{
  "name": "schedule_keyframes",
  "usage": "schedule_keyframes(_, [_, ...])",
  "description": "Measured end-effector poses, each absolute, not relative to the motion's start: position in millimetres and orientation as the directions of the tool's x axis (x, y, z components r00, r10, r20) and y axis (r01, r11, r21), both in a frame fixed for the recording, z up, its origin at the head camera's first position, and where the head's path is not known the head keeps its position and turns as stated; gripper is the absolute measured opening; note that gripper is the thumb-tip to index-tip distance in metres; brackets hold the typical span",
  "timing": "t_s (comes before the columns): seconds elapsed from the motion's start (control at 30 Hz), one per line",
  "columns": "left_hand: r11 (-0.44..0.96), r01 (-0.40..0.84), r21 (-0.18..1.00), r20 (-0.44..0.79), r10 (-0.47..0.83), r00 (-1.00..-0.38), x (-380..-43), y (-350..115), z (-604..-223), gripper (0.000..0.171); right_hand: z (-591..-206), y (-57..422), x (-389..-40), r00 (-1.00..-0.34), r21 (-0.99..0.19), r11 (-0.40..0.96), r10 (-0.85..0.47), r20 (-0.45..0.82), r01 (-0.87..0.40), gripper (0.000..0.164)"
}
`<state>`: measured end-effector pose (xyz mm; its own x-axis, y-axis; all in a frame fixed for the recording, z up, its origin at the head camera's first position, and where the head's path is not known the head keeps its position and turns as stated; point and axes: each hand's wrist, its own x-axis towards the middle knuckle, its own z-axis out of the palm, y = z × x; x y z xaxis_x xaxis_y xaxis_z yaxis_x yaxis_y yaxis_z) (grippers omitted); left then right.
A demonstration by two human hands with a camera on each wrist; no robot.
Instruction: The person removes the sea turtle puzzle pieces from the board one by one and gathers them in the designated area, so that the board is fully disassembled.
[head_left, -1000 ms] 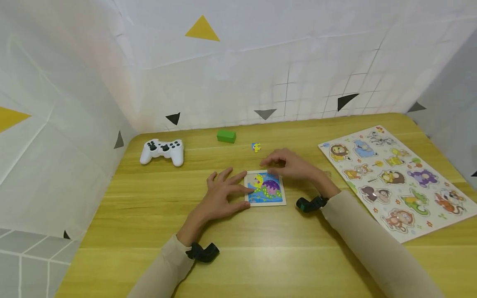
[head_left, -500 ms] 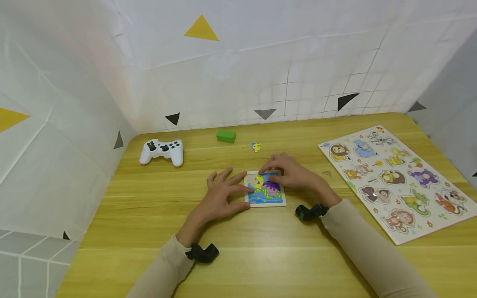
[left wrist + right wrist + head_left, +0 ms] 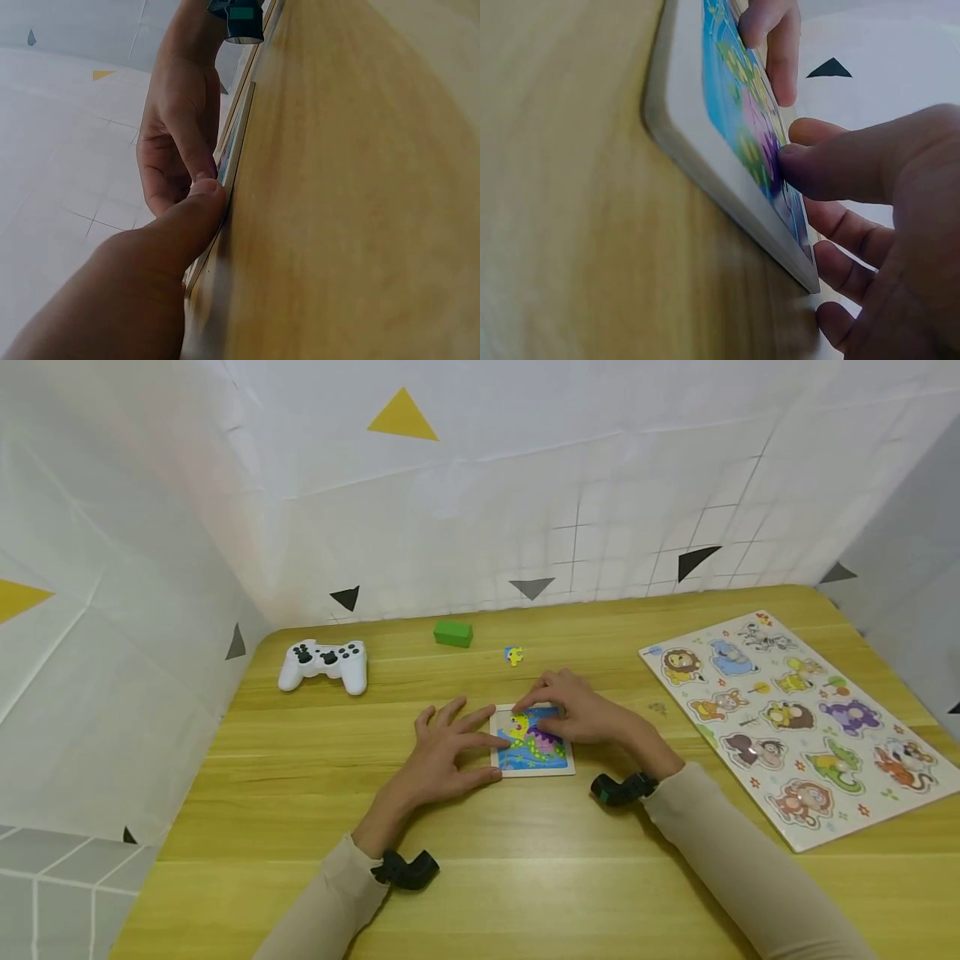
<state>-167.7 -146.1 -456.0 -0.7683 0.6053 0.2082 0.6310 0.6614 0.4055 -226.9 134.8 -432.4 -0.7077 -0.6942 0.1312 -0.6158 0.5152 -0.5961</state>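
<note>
A small square jigsaw puzzle (image 3: 534, 762) in a pale wooden frame lies on the table, showing a yellow, green and purple creature on blue. My left hand (image 3: 447, 752) rests at its left side with fingers spread, one fingertip on the picture and the thumb at the frame's lower left corner. From the upper right my right hand (image 3: 588, 710) reaches over the puzzle. In the right wrist view its thumb (image 3: 802, 169) presses on the purple part, while the other fingers lie along the far edge. A loose yellow and blue jigsaw piece (image 3: 513, 656) lies beyond the frame.
A white game controller (image 3: 324, 665) sits at the back left, with a green block (image 3: 453, 634) to its right. On the right lies a large board of animal pictures (image 3: 806, 735). A white patterned sheet (image 3: 465, 527) hangs behind the wooden table (image 3: 315, 760).
My right hand has come down and a little left, its fingers spreading over the top of the puzzle. The left hand stays in place against the frame.
</note>
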Motion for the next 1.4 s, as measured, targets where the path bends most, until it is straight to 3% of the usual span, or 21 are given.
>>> schedule_keyframes(0.5, [0.66, 0.624, 0.419, 0.204, 0.601, -0.772, -167.3, -145.5, -455.1, 0.037, -424.3, 127.8, -220.6, -0.697, -0.489, 0.591, -0.715, 0.05, -0.641, 0.043])
schedule_keyframes(1.4, [0.65, 0.637, 0.414, 0.218, 0.609, -0.763, -166.6, -145.3, -455.4, 0.037, -423.6, 127.2, -217.7, -0.689, -0.538, 0.553, -0.721, 0.073, -0.636, 0.04])
